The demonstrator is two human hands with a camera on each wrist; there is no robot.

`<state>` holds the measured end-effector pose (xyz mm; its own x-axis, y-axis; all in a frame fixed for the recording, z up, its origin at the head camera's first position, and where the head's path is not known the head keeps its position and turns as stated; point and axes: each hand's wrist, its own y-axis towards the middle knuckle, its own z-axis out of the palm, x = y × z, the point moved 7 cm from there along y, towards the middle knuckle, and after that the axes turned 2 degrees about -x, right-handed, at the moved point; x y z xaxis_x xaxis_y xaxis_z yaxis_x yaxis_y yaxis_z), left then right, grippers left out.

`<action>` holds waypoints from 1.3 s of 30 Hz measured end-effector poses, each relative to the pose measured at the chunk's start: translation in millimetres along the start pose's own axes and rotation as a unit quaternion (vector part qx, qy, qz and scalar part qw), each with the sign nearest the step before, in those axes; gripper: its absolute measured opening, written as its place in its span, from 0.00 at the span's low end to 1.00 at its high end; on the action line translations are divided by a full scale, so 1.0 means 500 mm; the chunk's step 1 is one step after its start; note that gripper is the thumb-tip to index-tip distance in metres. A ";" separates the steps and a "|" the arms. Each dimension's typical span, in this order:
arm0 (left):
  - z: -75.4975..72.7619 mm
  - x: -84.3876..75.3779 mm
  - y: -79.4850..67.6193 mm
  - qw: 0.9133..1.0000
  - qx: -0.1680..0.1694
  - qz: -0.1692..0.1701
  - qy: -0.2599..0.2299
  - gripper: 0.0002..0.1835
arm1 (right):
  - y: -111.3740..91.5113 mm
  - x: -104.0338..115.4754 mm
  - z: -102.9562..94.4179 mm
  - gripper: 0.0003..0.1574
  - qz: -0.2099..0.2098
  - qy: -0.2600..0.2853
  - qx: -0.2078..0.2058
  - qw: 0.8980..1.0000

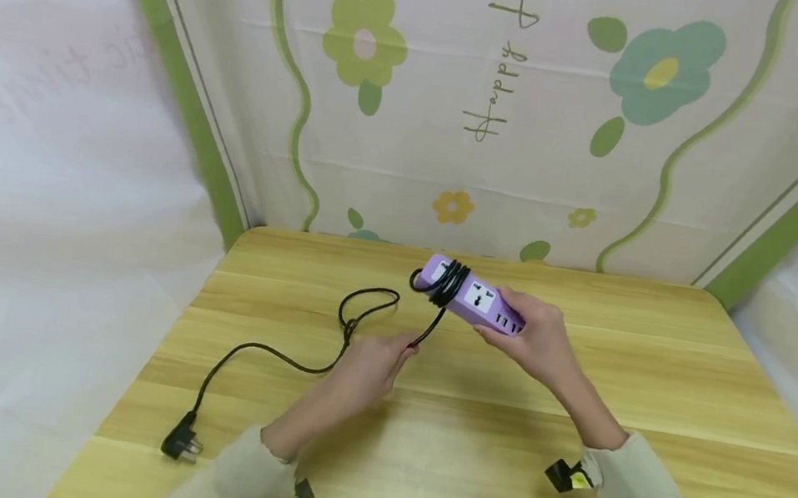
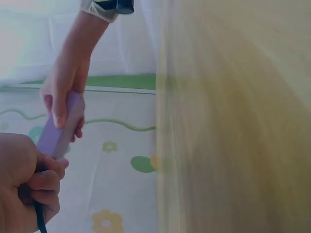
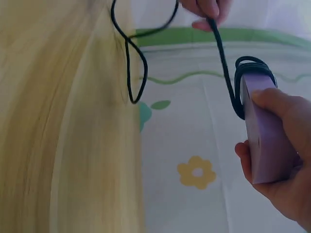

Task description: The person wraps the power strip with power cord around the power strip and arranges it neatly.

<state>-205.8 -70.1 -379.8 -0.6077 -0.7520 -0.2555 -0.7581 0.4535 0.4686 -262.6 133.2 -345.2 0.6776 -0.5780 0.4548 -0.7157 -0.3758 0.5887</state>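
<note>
A purple power strip (image 1: 481, 298) with white socket faces and several USB ports is held up over the table by my right hand (image 1: 539, 335), which grips its near right end. Several turns of black cord (image 1: 451, 284) wrap round the strip's far left end. From that coil the cord runs taut to my left hand (image 1: 370, 367), whose curled fingers hold it, as the left wrist view also shows at the fist (image 2: 41, 189). Beyond the left hand the cord trails in a loose loop (image 1: 371, 289) to a black plug (image 1: 181, 436) lying on the table at the left.
The wooden table (image 1: 490, 480) has its far edge against a white curtain (image 1: 420, 142) printed with flowers. White fabric (image 1: 52, 237) hangs at the left side. Each sleeve cuff carries a small black wrist device (image 1: 561, 475).
</note>
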 end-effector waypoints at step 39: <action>-0.057 -0.032 0.057 0.950 0.091 0.266 0.133 0.09 | -0.095 0.111 0.133 0.37 -0.098 -0.168 0.175 0.965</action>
<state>-211.2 -58.8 -338.1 -0.8528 -0.4774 0.2116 -0.4040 0.8599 0.3120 -202.5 70.8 -392.4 0.7547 -0.6510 0.0809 -0.6324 -0.6892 0.3537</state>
